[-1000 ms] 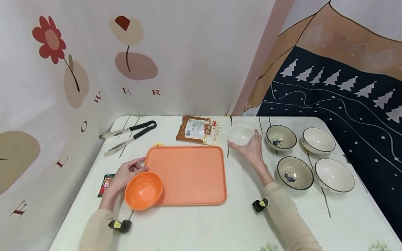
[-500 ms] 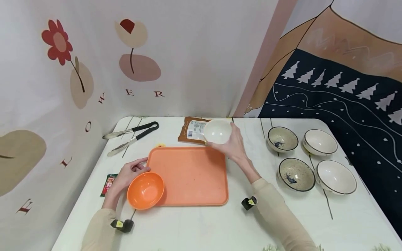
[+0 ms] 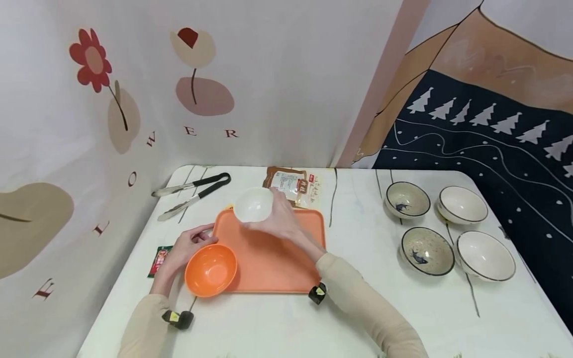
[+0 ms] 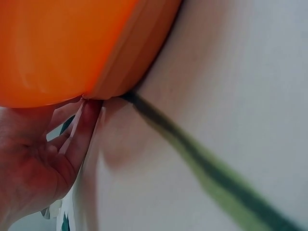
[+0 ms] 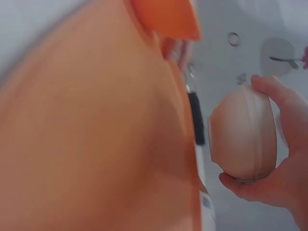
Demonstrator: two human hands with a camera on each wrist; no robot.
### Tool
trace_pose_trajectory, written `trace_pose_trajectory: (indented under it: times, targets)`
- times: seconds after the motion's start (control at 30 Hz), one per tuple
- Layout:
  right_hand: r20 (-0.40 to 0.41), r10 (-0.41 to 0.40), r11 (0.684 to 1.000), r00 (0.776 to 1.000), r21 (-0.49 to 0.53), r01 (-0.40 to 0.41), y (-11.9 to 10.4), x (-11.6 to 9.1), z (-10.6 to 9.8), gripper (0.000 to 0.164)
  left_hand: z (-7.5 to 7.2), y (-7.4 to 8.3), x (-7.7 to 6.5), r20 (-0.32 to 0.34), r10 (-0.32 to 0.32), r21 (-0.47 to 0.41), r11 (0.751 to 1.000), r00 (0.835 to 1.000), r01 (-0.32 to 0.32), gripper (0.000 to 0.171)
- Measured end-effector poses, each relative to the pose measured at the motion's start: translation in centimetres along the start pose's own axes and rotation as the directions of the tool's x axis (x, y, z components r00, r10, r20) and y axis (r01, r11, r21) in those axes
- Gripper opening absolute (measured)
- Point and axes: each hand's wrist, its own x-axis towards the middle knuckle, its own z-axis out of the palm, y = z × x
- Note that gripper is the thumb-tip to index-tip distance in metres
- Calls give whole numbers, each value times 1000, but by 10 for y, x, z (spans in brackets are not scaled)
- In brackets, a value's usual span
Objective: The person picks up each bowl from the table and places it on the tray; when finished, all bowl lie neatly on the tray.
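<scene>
My right hand (image 3: pixel 279 219) holds a small white bowl (image 3: pixel 253 204) over the upper left part of the orange tray (image 3: pixel 277 258). In the right wrist view, thumb and fingers span the white bowl (image 5: pixel 243 134) from opposite sides. My left hand (image 3: pixel 189 247) rests at the tray's left edge, fingertips right at the rim. Close beside that hand is a bright orange bowl (image 3: pixel 210 271), which overlaps the tray's lower left part. In the left wrist view the orange bowl (image 4: pixel 53 48) hides the tips of the left fingers (image 4: pixel 86 125).
Tongs (image 3: pixel 192 194) with black handles lie at the back left. A brown food packet (image 3: pixel 291 186) is behind the tray, and a small green-red packet (image 3: pixel 159 261) is left of my left hand. Several dark-rimmed bowls (image 3: pixel 427 251) stand on the right.
My right hand has carried the white bowl leftward from the table beside the brown packet, past it, to above the tray. My left hand and the orange bowl have stayed in place.
</scene>
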Motion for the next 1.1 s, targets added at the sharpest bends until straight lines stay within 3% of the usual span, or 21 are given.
trace_pose_trajectory:
  times: [0.2, 0.6, 0.93, 1.1]
  targets:
    - [80, 78, 996, 994, -60, -73, -10, 5, 31, 125, 0, 2, 2, 1, 24, 0, 1000, 1000, -24, 59]
    - [118, 32, 996, 993, -89, -22, -16, 18, 66, 126, -2, 4, -2, 8, 26, 31, 999, 1000, -26, 56]
    - [106, 12, 991, 994, -135, 3, -22, 23, 74, 132, -6, 4, 0, 2, 39, 52, 998, 999, -39, 54]
    - [105, 52, 994, 993, -98, -42, -22, 17, 67, 134, -2, 1, 1, 4, 45, 52, 998, 999, -45, 53]
